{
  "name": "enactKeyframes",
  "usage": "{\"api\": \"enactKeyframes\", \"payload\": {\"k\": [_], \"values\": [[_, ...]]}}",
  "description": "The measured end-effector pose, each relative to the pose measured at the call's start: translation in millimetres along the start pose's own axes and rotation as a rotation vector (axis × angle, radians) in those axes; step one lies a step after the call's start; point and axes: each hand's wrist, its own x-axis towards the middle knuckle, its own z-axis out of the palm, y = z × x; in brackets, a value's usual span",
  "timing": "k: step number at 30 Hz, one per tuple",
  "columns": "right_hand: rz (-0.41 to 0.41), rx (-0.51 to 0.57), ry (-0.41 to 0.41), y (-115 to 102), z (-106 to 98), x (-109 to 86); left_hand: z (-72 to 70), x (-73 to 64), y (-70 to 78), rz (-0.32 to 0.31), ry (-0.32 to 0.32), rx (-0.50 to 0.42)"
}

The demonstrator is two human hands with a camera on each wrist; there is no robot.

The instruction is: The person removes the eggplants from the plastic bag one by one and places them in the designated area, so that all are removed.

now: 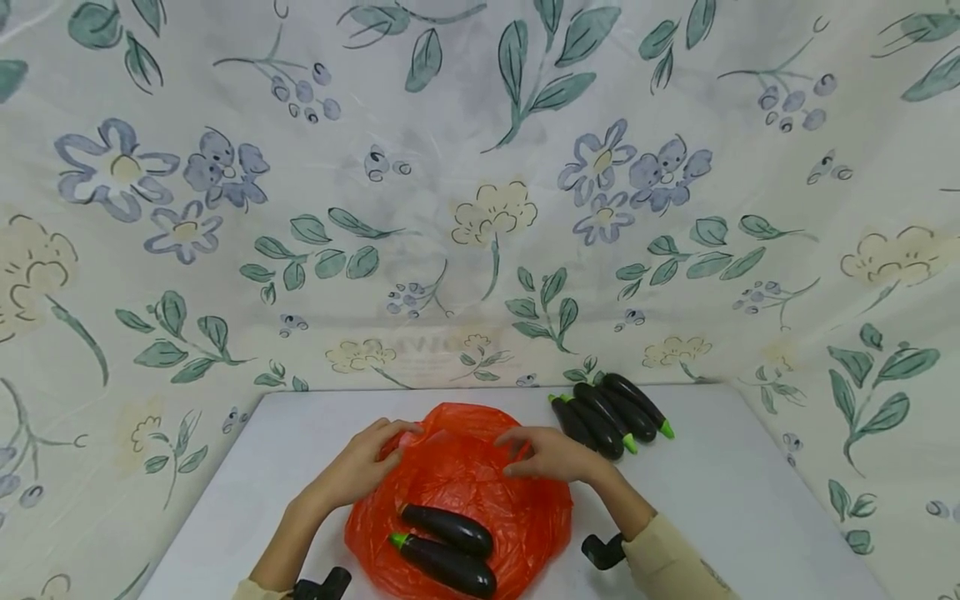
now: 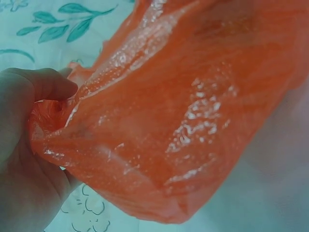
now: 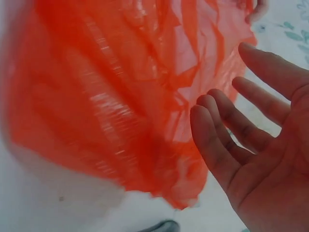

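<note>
A crumpled red plastic bag [image 1: 457, 467] lies spread on the white table. My left hand [image 1: 367, 462] pinches the bag's left edge between thumb and fingers; in the left wrist view the left hand [image 2: 36, 111] has a fold of red film bunched in its grip. At the bag's right side, my right hand [image 1: 551, 454] is loosely bent. The right wrist view has the right hand [image 3: 256, 121] with fingers spread beside the film and nothing held. Two dark eggplants, a rear one [image 1: 450, 529] and a front one [image 1: 447, 565], lie against the red plastic at its near side.
Several more eggplants [image 1: 600, 421] with green stem ends lie in a cluster at the table's back right, just beyond the right hand. The white table [image 1: 712, 483] ends at a floral-patterned sheet [image 1: 420, 275] behind it and at both sides.
</note>
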Motion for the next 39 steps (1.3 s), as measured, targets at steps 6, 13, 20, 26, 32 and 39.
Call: {"api": "enactKeyframes", "payload": {"k": [6, 13, 20, 26, 32, 39], "values": [[0.013, -0.018, -0.102, -18, 4, 6.1, 1.2, 0.5, 0.1, 0.02, 0.0, 0.004], [0.105, 0.086, -0.298, -31, 19, 13.1, 2.8, 0.9, 1.1, 0.012, -0.002, 0.012], [0.153, 0.025, -0.354, -34, 34, 20.7, 2.9, 0.3, 2.3, 0.012, -0.002, 0.015], [0.121, -0.073, -0.424, -29, 46, 24.8, 2.4, -0.4, 2.6, 0.002, -0.01, 0.008], [0.105, -0.09, -0.444, -33, 50, 23.7, 1.8, 0.1, 1.4, 0.014, -0.007, 0.011], [0.095, -0.09, -0.44, -34, 52, 24.1, 2.9, 2.0, 1.7, 0.023, -0.004, 0.016]]}}
